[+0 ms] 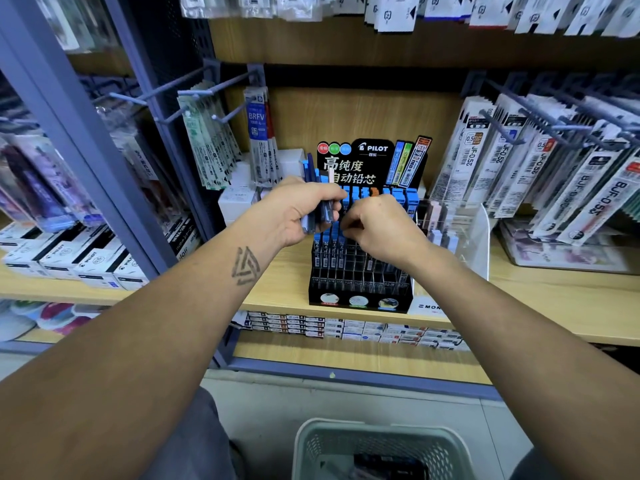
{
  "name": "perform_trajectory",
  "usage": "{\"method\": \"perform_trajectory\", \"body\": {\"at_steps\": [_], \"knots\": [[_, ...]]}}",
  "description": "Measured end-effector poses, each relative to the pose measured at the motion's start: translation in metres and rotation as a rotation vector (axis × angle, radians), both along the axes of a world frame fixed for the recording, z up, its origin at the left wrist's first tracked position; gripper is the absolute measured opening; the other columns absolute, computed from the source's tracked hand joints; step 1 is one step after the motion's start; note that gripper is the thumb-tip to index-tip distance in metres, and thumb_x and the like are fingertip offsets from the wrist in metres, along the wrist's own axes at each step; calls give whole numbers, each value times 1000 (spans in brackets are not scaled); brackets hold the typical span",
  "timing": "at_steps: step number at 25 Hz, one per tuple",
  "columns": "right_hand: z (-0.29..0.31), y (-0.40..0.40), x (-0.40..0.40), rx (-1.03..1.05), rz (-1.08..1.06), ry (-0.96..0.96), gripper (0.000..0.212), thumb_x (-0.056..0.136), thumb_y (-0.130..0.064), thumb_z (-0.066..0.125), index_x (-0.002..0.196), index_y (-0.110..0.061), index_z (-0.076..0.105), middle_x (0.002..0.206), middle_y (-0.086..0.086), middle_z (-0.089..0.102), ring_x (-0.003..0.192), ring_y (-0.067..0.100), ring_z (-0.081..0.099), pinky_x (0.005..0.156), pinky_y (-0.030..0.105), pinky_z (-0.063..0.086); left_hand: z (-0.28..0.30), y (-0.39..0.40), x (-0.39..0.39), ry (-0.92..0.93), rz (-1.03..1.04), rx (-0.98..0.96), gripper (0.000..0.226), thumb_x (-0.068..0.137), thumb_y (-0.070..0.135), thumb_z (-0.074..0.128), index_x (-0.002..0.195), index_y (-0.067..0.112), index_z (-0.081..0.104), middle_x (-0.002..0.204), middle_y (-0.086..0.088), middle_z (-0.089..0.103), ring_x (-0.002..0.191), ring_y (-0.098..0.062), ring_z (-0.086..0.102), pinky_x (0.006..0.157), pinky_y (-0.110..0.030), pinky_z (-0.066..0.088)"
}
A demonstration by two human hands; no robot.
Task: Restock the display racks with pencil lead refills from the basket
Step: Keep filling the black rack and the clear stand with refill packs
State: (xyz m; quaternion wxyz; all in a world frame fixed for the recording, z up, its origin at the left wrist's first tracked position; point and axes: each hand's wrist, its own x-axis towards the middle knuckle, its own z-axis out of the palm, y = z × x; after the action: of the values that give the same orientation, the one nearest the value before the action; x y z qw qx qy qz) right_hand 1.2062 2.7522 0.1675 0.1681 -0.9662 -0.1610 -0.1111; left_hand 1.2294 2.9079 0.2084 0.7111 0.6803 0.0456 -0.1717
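Our left hand grips a fan of lead refill cases above the Pilot rack, keeping stock close; right hand pinches, contents unclear. Basket below rack.

Black display rack — blue-capped refills; grey mesh basket.

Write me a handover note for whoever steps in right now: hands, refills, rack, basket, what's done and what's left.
Left hand grips a bunch of lead refills above the rack.
Right hand is curled over the Pilot rack; what it pinches is hidden.
Back rows hold blue-capped refills; many front slots are empty.
Basket sits on the floor below with dark packs inside.
Left to do: fill the front slots, then fetch more from the basket.
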Motion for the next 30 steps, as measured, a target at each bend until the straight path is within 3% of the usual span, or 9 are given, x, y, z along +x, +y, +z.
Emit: {"method": "perform_trajectory", "body": {"at_steps": [2,4,6,7,9,12,17,24,30], "knots": [[6,-2,0,121,-74,-16,13,89,-8,69,93,-15,80,89,-1,74,84,17,66,79,28,52,-3,-2,0,2,-39,23,12,84,5,76,85,5,64,63,-9,63,45,-14,56,43,-22,47],[18,-6,-2,539,-203,17,11,89,-7,68,89,-13,77,80,-2,72,76,14,68,72,24,52,-6,-5,-2,-4,-101,42,15,82,7,79,88,7,65,62,-8,62,45,-14,55,42,-21,45],[31,-11,-9,1069,-197,271,5,92,-10,69,95,-7,72,79,6,72,70,19,70,67,28,54,-10,-11,-4,-14,-143,50,16,82,12,81,87,10,66,62,-7,62,45,-13,54,42,-21,43],[35,-14,-14,1196,-139,412,12,91,-13,71,100,-4,69,79,11,71,68,21,69,65,29,54,-12,-16,-5,-24,-146,52,16,81,14,81,85,11,66,62,-8,62,46,-14,54,44,-21,43],[36,-17,-20,1120,-29,536,31,85,-16,78,109,-3,63,85,16,70,68,20,67,61,28,53,-17,-22,-6,-42,-108,37,18,81,17,82,79,11,64,63,-10,61,49,-17,54,49,-22,41],[34,-17,-24,839,-3,411,49,74,-5,86,113,-4,57,88,15,65,61,11,62,55,25,53,-21,-32,-6,-33,-97,-27,20,82,25,82,82,12,66,67,-8,63,58,-21,56,48,-20,40],[38,-29,-28,873,-39,416,65,73,9,81,127,-14,55,85,22,66,61,15,63,54,25,51,-21,-42,-9,-33,-129,-15,33,88,39,74,84,9,62,61,-5,62,50,-18,57,41,-21,44],[37,-40,-22,987,-104,418,51,76,12,70,118,-18,67,75,7,70,66,20,63,59,29,50,-17,-39,-11,-21,-160,-45,29,90,36,72,95,7,67,72,-11,69,64,-26,71,40,-20,43],[34,-48,-18,1156,-98,326,35,81,7,76,112,-10,72,79,15,73,75,25,71,71,33,60,-15,-32,-8,33,-112,-59,20,93,6,65,112,0,63,69,-13,65,63,-28,73,35,-18,39]]}}
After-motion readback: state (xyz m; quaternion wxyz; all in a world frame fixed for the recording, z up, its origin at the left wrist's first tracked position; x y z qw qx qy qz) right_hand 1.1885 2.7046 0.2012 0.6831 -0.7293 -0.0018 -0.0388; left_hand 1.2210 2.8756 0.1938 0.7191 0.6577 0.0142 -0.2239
